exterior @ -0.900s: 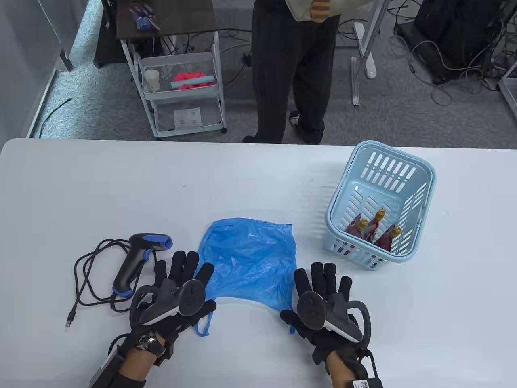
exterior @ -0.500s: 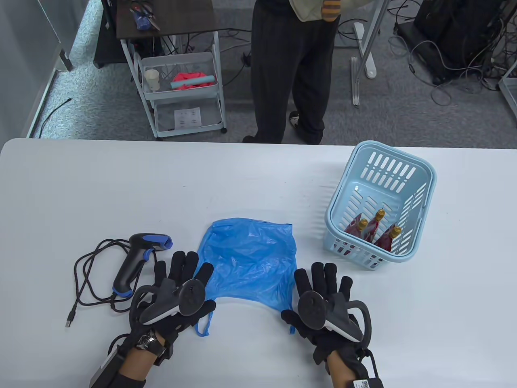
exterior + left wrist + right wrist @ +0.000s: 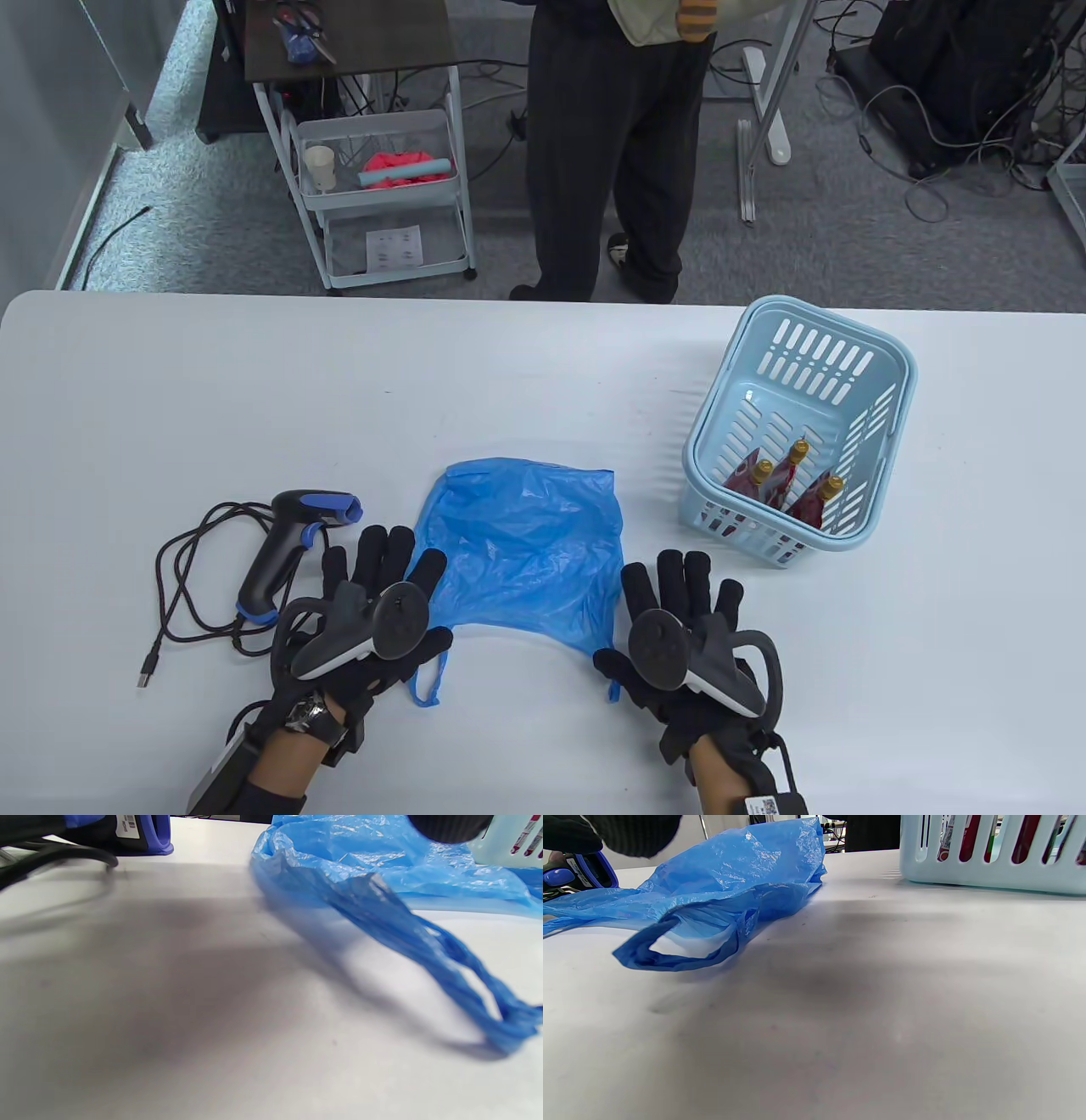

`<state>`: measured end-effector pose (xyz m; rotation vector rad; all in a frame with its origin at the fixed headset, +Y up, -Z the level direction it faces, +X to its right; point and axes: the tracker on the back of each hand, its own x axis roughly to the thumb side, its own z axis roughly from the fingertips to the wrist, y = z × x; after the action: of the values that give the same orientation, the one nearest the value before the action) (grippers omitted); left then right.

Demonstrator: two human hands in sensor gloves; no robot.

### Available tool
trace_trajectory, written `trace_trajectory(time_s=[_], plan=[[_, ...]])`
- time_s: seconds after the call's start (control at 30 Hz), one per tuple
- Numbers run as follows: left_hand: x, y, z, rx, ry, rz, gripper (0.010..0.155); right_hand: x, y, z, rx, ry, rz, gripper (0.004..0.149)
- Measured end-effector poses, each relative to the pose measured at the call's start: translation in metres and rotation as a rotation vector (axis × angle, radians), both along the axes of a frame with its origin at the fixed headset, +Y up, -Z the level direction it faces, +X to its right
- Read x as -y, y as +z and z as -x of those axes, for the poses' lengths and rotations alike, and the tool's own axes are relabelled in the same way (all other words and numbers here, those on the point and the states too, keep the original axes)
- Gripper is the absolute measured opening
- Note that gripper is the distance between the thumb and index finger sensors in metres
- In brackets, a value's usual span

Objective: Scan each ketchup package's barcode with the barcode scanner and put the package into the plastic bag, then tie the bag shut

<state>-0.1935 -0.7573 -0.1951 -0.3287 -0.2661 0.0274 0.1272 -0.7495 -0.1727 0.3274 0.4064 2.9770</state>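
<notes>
Looks like office/lab space: grey carpet, loose cables (image 3: 942, 127) on floor beyond white table (image 3: 424, 382), wheeled utility cart (image 3: 382, 195) and desk legs behind it, w/ standing person (image 3: 611, 153).

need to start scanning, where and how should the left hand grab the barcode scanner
Grip the barcode scanner by its black handle, coming from above and its right side with the left hand. It lies flat, handle angled toward that hand, blue-tipped head pointing away; its cable trails left.

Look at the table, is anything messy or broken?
Nothing looks broken or spilled. The blue plastic bag lies crumpled and flat, and the scanner lies on its side with its cable loosely looped. The ketchup packages lean inside the basket.
</notes>
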Motion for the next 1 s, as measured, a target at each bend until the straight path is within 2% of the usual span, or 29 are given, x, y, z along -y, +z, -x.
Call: trace_trajectory(time_s=[0.3, 0.6, 0.73, 1.0], plan=[[-0.006, 0.001, 0.003, -0.003, 0.046, -0.031, 0.087, 0.001, -0.001, 0.000, -0.001, -0.003, 0.009, 0.093], [-0.025, 0.004, 0.002, 0.011, 0.126, -0.092, 0.087, 0.001, -0.001, 0.001, -0.002, -0.022, 0.018, 0.093], [-0.038, 0.006, -0.005, 0.025, 0.166, -0.147, 0.087, 0.002, -0.002, 0.001, -0.004, -0.036, 0.025, 0.093], [-0.056, -0.002, -0.031, 0.086, 0.095, -0.148, 0.089, 0.003, -0.002, 0.000, -0.004, -0.060, 0.040, 0.093]])
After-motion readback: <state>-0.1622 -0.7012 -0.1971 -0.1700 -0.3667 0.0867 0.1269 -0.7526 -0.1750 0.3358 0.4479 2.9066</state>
